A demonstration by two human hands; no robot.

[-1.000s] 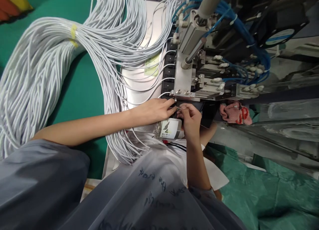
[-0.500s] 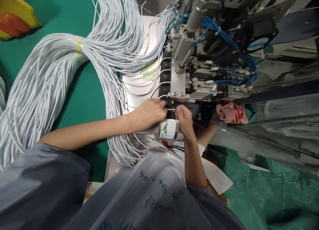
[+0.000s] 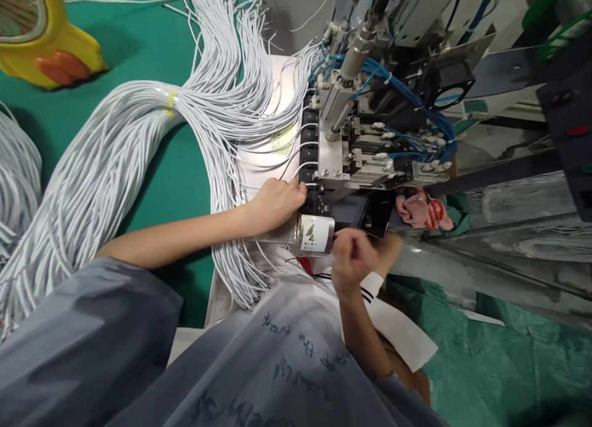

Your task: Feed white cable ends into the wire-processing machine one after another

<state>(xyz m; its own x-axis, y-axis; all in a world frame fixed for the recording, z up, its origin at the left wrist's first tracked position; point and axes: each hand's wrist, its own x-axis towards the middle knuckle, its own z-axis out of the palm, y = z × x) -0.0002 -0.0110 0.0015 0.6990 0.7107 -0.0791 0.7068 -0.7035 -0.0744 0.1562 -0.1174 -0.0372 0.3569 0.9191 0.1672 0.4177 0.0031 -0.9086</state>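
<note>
My left hand (image 3: 279, 204) is at the edge of a black clamp row (image 3: 309, 148), its fingertips pinched on a white cable (image 3: 312, 184) whose end lies in the fixture. Several more white cables run into the slots above it. My right hand (image 3: 354, 260), blurred by motion, is below and to the right of the fixture with its fingers curled in. Whatever those fingers may hold is hidden. Between the two hands sits a clear box with a white label (image 3: 315, 235).
A thick bundle of white cables (image 3: 124, 116), tied with yellow tape, spreads over the green table (image 3: 139, 42). The machine's metal cylinders (image 3: 335, 100) and blue air hoses (image 3: 411, 94) rise beyond the clamps. A pink cloth (image 3: 423, 209) lies at right, a yellow duck-shaped object (image 3: 69, 51) at upper left.
My right hand has left the cable at the fixture and moved down and right. My left hand stays by the clamp row. The whole view has shifted slightly.
</note>
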